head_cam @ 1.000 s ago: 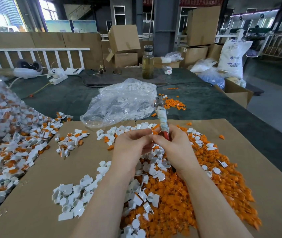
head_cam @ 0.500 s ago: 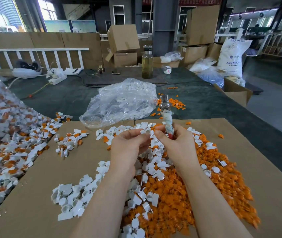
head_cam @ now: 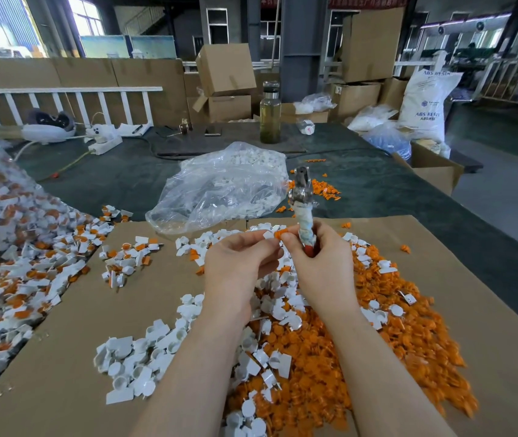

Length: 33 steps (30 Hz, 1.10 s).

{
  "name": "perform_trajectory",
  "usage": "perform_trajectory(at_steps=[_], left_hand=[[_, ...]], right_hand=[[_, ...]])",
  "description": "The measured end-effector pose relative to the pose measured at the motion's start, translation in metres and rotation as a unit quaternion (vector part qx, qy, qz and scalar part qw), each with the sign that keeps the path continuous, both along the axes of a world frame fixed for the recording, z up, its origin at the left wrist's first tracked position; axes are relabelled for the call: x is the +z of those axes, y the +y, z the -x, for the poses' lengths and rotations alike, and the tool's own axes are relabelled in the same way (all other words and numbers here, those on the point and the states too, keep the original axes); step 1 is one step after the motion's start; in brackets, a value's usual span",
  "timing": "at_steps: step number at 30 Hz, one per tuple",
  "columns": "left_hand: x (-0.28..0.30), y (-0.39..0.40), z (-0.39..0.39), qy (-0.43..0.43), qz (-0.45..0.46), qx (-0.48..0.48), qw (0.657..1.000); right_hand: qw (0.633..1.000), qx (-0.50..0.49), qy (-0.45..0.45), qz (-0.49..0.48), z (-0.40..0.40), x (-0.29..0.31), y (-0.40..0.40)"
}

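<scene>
Had right grip curled round the lower handle of a cloth-wrapped tool, shaft upright and slightly tilted, metal head topmost. Pinched a small orange piece at the thumb and forefinger tip of that same grip, right against a white piece pinched in the bent fingertips of left grip. Held both grips fingertip to fingertip in the air, clear of the piles, above the far half of a cardboard sheet spread on the dark tabletop. Saw an orange heap under and right of the forearms, a white heap spilling to its left, the two mingled between the wrists. Noted a mixed pile of joined white and orange parts along the left edge, well apart from the grips. Found a clear bag of white parts just beyond the sheet, left of the tool head, and a glass bottle standing farther back
</scene>
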State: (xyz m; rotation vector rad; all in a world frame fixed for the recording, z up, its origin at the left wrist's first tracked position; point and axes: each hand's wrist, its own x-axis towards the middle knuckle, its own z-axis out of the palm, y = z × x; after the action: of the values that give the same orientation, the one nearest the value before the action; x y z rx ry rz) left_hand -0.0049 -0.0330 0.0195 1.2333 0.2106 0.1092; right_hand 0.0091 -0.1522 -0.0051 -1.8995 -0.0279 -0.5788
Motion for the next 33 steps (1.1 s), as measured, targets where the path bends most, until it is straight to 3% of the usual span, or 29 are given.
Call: perform_trajectory(at_steps=[18,33], left_hand=[[-0.0024,-0.0047,0.0005,-0.081,-0.158,0.078,0.981],[-0.0042,-0.0061,-0.0005,-0.111,-0.187,0.088,0.972]], right_hand=[[0.999,-0.019,-0.026,0.026,0.0011,0.0004,0.0084],[0.999,0.012,-0.025,0.018,0.0014,0.0041,0.0054]])
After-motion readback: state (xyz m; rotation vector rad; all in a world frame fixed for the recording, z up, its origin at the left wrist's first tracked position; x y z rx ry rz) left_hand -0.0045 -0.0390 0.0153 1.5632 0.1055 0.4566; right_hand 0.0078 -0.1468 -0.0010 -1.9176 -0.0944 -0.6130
